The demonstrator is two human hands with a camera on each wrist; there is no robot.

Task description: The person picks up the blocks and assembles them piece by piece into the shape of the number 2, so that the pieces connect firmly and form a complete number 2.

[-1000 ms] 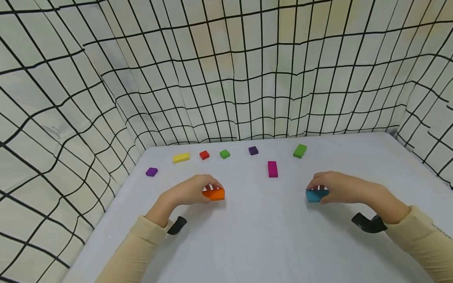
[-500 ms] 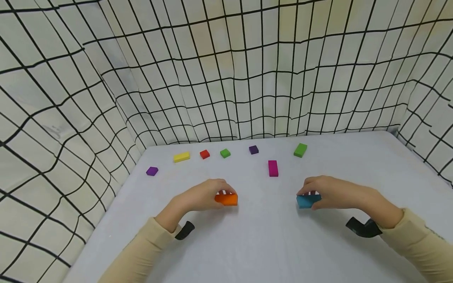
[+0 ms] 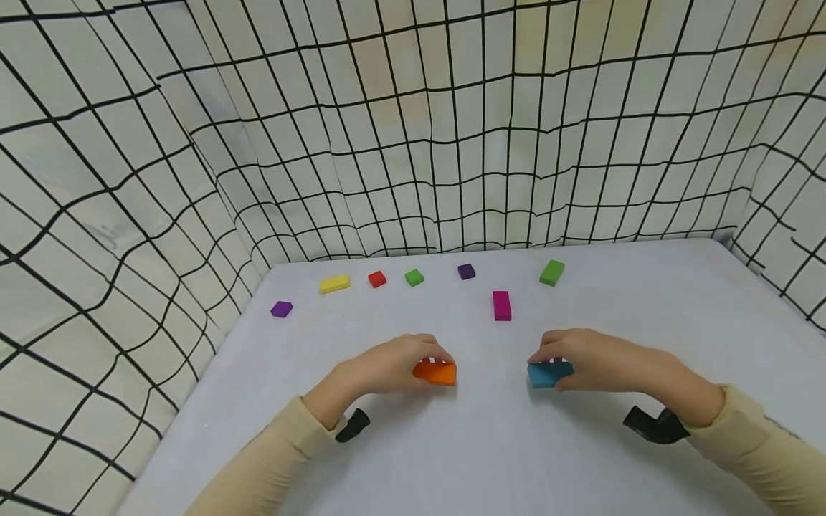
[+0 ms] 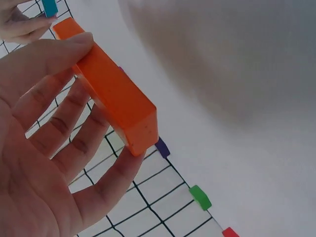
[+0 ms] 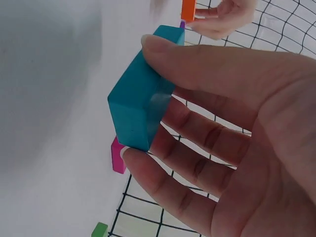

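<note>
While the white bench [image 3: 452,466] spreads beneath, my left grip [image 3: 393,365] pinches one orange block [image 3: 439,375] and my right grip [image 3: 594,360] pinches one blue block [image 3: 546,375], the pair facing across a gap. Either could tip or drop, I judge, should my hold slacken on its smooth faces. Beyond: one magenta block [image 3: 502,306], liable to a knock should a grip stray forward; one smaller dark purple block [image 3: 467,271].

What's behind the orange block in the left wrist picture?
A dark purple block and purplish speck peek from behind the orange block. Their covered parts can't be seen. Part of the left hand is covered too.
</note>
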